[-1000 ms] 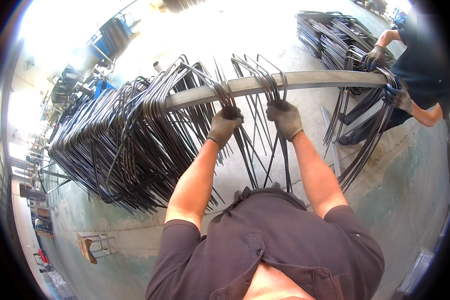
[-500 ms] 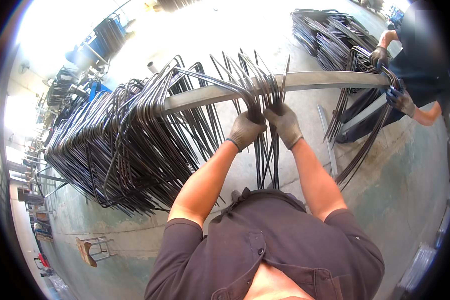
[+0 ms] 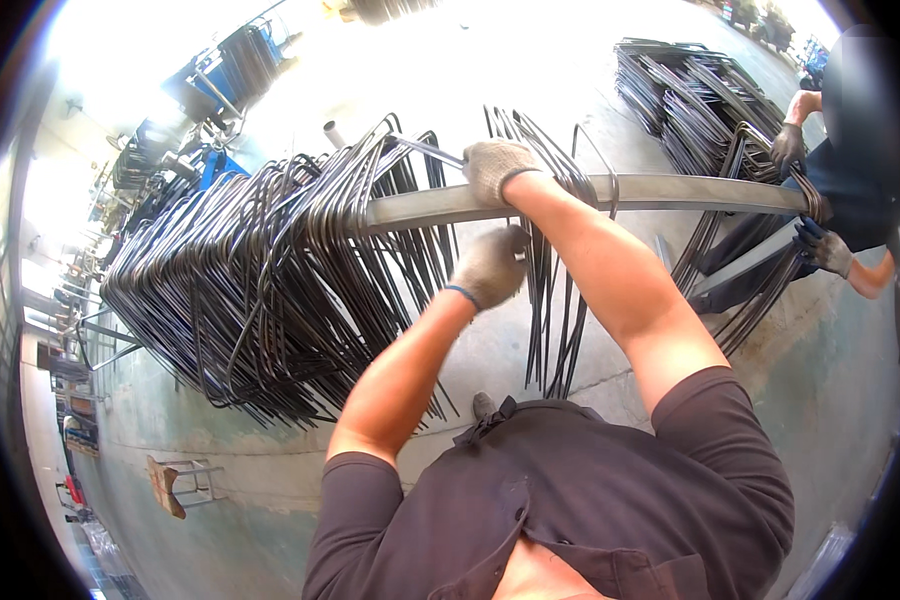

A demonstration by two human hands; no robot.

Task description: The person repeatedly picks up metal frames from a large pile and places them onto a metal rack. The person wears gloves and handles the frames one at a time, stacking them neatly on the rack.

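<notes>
Several dark bent metal rods (image 3: 538,300) hang over a long grey metal beam (image 3: 670,190) in front of me. My right hand (image 3: 500,172), in a grey-beige work glove, is closed at the top of the beam around a bent metal rod (image 3: 425,148) that reaches left toward the big pile. Below the beam my left hand (image 3: 488,268), gloved too, has its fingers curled beside the hanging rods; what lies in them is hidden. A large row of bent metal rods (image 3: 260,270) hangs close together on the beam's left part.
At the right a co-worker's gloved hands (image 3: 820,248) are at another bundle of bent rods (image 3: 735,210) on the beam's end. A stack of bent rods (image 3: 695,105) lies behind it. A small stool (image 3: 170,485) stands on the floor at the lower left.
My hands were side by side around the hanging rods. The right has moved up and left to the beam; the left has dropped a little lower. The view has shifted slightly.
</notes>
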